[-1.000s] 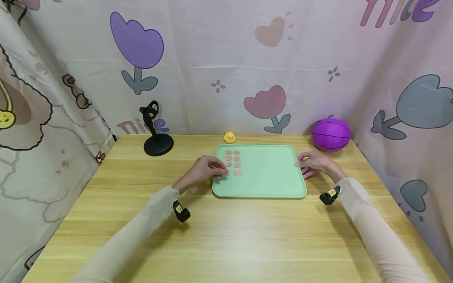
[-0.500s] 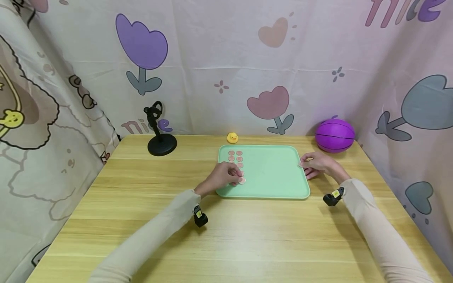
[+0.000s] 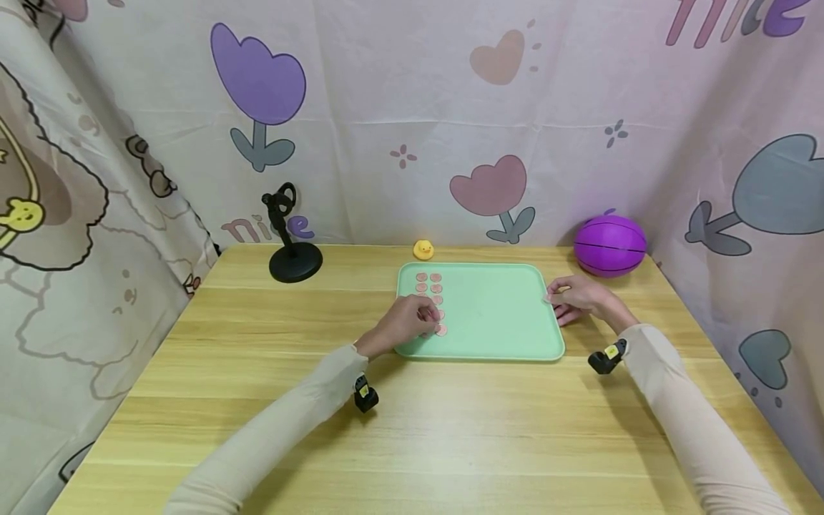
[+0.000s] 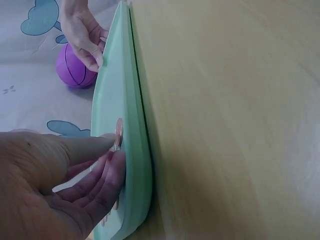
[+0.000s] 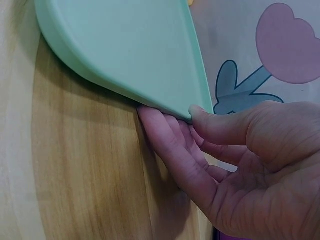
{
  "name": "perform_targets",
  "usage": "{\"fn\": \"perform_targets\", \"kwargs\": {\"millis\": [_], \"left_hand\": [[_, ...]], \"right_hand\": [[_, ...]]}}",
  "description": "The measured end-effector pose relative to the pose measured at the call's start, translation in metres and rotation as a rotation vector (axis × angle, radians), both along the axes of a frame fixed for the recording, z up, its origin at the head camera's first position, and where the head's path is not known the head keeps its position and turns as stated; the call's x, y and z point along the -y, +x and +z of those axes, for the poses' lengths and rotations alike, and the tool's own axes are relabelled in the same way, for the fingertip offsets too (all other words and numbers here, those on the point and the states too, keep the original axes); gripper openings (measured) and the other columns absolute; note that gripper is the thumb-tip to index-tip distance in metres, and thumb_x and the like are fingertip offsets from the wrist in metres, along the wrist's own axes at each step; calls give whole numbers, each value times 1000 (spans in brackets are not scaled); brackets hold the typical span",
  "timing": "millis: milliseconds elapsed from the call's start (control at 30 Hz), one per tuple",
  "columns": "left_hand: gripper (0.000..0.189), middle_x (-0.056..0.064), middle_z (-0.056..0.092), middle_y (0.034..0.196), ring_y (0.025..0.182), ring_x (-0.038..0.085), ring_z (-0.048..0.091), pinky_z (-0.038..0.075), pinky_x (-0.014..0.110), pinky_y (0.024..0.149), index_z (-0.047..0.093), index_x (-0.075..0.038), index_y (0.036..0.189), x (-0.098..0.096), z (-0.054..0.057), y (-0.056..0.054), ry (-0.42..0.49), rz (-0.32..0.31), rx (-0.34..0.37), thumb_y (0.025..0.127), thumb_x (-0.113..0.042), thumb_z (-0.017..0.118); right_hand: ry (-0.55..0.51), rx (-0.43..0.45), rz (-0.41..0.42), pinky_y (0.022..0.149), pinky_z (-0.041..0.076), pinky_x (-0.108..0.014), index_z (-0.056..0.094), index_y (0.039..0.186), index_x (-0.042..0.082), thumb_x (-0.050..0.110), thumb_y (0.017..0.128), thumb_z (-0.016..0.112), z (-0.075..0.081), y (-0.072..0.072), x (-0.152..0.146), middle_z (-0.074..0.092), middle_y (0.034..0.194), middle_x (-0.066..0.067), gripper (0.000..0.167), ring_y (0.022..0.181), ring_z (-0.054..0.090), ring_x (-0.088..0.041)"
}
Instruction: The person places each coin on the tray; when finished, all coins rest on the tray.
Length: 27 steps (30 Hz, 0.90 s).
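My left hand (image 3: 407, 320) is over the left part of the mint-green tray (image 3: 496, 315). Its thumb and fingertips pinch a copper-coloured coin (image 4: 119, 131) low against the tray's surface. Several more coins, such as the far-left coin (image 3: 421, 277), lie flat in two columns running toward the back rim; my left hand hides some of the left column. At the tray's right edge, my right hand (image 3: 575, 297) grips the rim, its thumb on top and its fingers against the outer side and underneath, as the right wrist view shows.
A yellow rubber duck (image 3: 423, 249) sits behind the tray at the table's back edge. The purple ball (image 3: 609, 246) stands at the back right, close behind my right hand. To the back left is a black stand (image 3: 295, 262) with a round base. A printed curtain (image 3: 360, 86) hangs behind the wooden table.
My left hand has moved right, from the tray's left edge to the near end of the right column, bringing a coin down there. My right hand has stayed on the rim.
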<state>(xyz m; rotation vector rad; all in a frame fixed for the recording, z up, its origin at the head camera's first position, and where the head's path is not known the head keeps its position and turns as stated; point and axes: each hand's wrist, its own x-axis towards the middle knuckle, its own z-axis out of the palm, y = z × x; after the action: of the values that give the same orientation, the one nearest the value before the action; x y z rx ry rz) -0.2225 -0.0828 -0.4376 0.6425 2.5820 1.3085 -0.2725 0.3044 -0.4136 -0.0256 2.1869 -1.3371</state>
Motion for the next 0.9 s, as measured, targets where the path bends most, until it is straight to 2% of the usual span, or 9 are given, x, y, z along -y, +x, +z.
{"fn": "perform_targets", "kwargs": {"millis": [100,200,367,533,700,800,900], "left_hand": [[2,5,71,88,77,14,62,52,23,68,74,-2,95,5,5,-1,-1,-1,-19,93,-3,75],[5,7,73,96,86,18,64,54,25,72,74,-2,101,14,11,-4,0,2,-27,96,-4,73],[13,10,72,106,94,23,65,56,31,83,73,0,110,34,19,-11,4,27,-22,100,-7,69],[18,10,71,109,98,25,66,58,36,86,72,-3,115,60,24,-13,-16,75,-6,102,-13,68],[21,13,70,108,96,26,69,60,38,84,70,-2,118,88,27,-9,-37,95,35,99,-12,72],[30,14,70,110,101,28,69,59,42,89,68,1,122,106,26,-7,-74,60,56,97,-13,76],[37,17,70,115,108,32,67,56,48,97,66,3,125,123,22,-5,-104,-5,50,95,-13,79]], "right_hand": [[19,-9,16,72,64,-35,50,118,-10,3,105,56,0,0,1,60,86,-9,19,73,67,-16],[10,14,-5,72,64,-35,54,112,-4,5,105,58,-7,-4,-1,60,85,-8,12,72,67,-16],[-18,26,7,74,64,-37,57,106,4,8,104,61,-18,-14,-12,62,86,-8,6,73,68,-17],[-4,30,8,75,64,-37,56,109,1,8,104,61,-18,-15,-12,62,88,-9,11,74,68,-16],[17,14,14,73,64,-34,53,112,-3,6,107,56,-6,-5,-2,61,86,-7,12,73,67,-14],[28,-1,30,73,64,-34,50,115,-6,6,108,55,-3,-3,-1,61,86,-8,15,74,66,-14],[15,14,12,73,64,-34,53,112,-3,7,107,56,-6,-6,-5,62,85,-8,11,73,67,-15]]}}
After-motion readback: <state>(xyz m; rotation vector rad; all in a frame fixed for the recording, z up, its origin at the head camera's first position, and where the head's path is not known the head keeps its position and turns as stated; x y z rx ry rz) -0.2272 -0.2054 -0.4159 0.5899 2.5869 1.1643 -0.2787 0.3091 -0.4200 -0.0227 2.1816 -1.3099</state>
